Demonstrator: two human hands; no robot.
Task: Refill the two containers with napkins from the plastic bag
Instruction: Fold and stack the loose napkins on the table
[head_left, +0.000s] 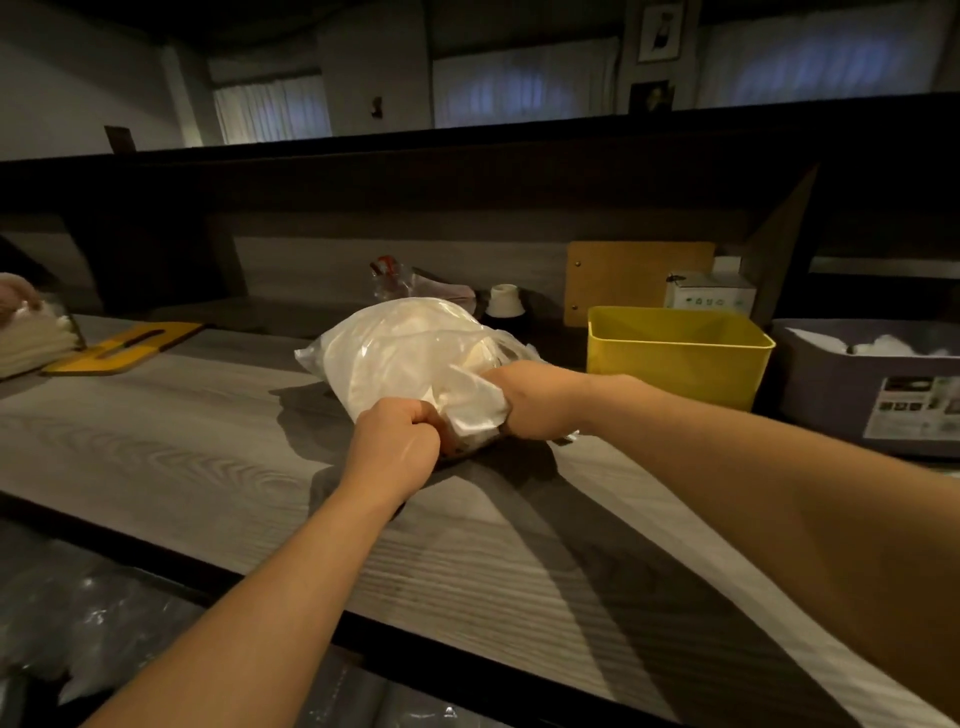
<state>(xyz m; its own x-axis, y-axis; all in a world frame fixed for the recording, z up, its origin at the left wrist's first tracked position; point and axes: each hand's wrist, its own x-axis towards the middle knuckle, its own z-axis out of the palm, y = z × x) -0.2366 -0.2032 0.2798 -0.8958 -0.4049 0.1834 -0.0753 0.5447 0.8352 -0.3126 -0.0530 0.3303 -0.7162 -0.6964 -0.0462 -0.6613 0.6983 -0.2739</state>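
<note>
A clear plastic bag (395, 353) stuffed with white napkins lies on the grey wood-grain counter (182, 447). My left hand (397, 447) grips the bag's near end with curled fingers. My right hand (530, 397) grips the bunched plastic right beside it. A yellow container (675, 358) stands to the right of the bag with its inside in shadow. Further right sits a grey container (841, 395) with some white material in it.
A stack of white napkins (31, 338) and a yellow flat holder (124, 348) lie at the far left, where another person's hand (15, 296) shows. Behind the bag are a small white cup (505, 301), a wooden board (634, 278) and a white box (709, 296). Plastic-wrapped goods (104, 623) lie below the counter edge.
</note>
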